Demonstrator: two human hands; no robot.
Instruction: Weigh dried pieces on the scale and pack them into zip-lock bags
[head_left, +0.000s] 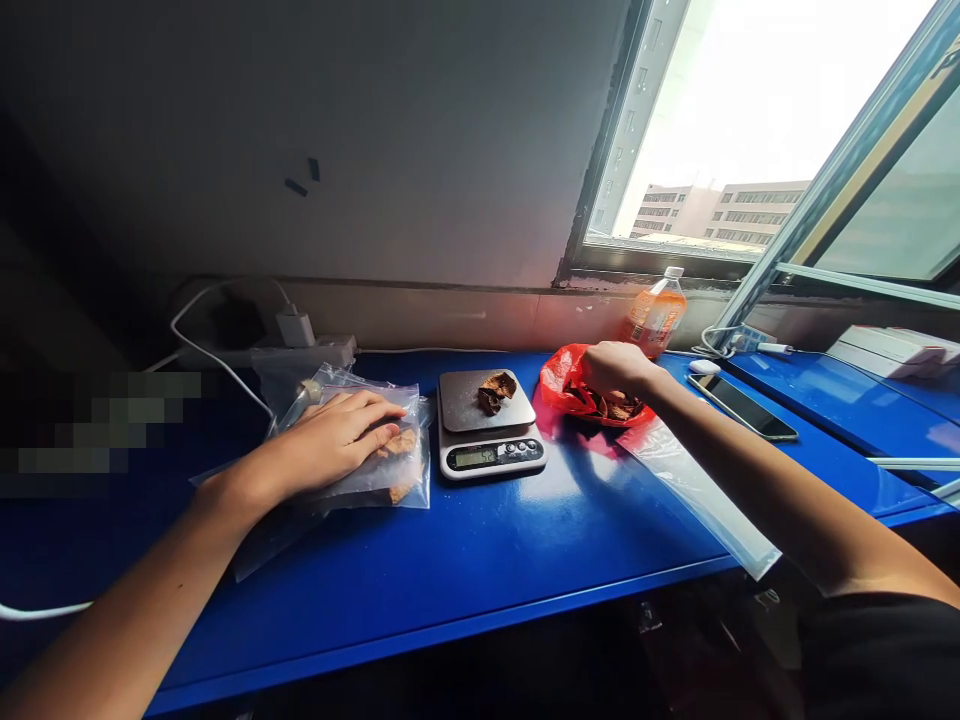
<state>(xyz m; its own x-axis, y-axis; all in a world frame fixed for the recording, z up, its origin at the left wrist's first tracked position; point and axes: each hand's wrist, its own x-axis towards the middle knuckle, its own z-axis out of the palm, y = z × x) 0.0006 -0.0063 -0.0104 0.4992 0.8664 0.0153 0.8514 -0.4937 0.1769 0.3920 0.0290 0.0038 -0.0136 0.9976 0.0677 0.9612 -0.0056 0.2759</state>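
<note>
My left hand [341, 440] lies flat, fingers stretched out, on a pile of clear plastic bags [412, 480] holding light brown pieces. To its right is a small kitchen scale [493, 455] with a lit display. Brown dried pieces [496, 392], curled like peel, rest on its metal plate. My right hand [619, 368] reaches into an open red plastic bag [559, 375] filled with similar dried pieces [619, 408]. Its fingers point down into the bag and are mostly hidden, so their grip does not show.
Behind the red bag stands a bottle of orange drink [660, 315]. Under my right forearm lies a flat clear bag [705, 490], overhanging the blue table's [480, 560] front edge. A phone [742, 405], white boxes [889, 350] and a charger with cable [295, 325] are around.
</note>
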